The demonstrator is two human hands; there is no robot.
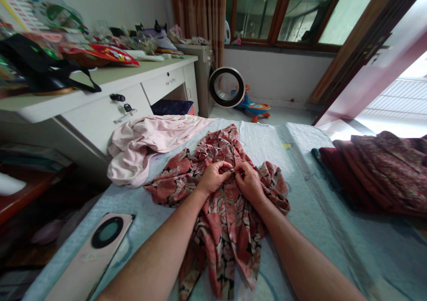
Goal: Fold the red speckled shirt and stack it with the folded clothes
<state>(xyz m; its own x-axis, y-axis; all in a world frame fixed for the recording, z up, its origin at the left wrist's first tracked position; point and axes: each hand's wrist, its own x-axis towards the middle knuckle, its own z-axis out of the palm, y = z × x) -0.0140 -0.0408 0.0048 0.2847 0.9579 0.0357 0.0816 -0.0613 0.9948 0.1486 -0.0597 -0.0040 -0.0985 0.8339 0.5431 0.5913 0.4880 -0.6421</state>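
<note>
With left grip [214, 178] and right grip [250, 183], equally near, pinching narrowly at the front of the floral shirt [225, 207]. Spread directly beneath both, lengthwise near to far, on blue cloth [267, 136], just beside pink garment [160, 134].

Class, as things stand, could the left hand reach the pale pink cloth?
Probably yes: nothing covers the pale pink cloth beside the patterned shirt, though the left hand would first need to release the shirt's front.
</note>
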